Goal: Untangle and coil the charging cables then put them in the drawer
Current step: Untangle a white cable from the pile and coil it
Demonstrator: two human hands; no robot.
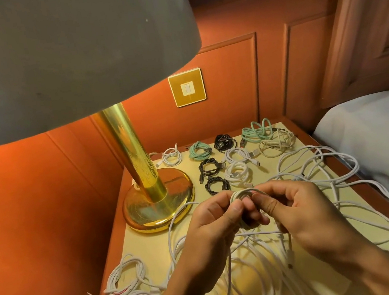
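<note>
Coiling a white cable [242,194], your left hand [214,222] pinches the small coil while your right hand [296,210] wraps; next, feed slack from the tangle [256,264] below your hands.

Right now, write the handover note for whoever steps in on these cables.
Left hand: shut on the white coil, loops pinched between its fingers.
Right hand: shut on the same coil, winding it.
Done: several small coils lie at the back of the nightstand: three black coils, mint coils and white ones.
Left: a white tangle sprawls across the front and right; looser white bundles sit at the front left. Finish the coil in hand, coil the rest, then put everything away. No drawer is in view.
</note>
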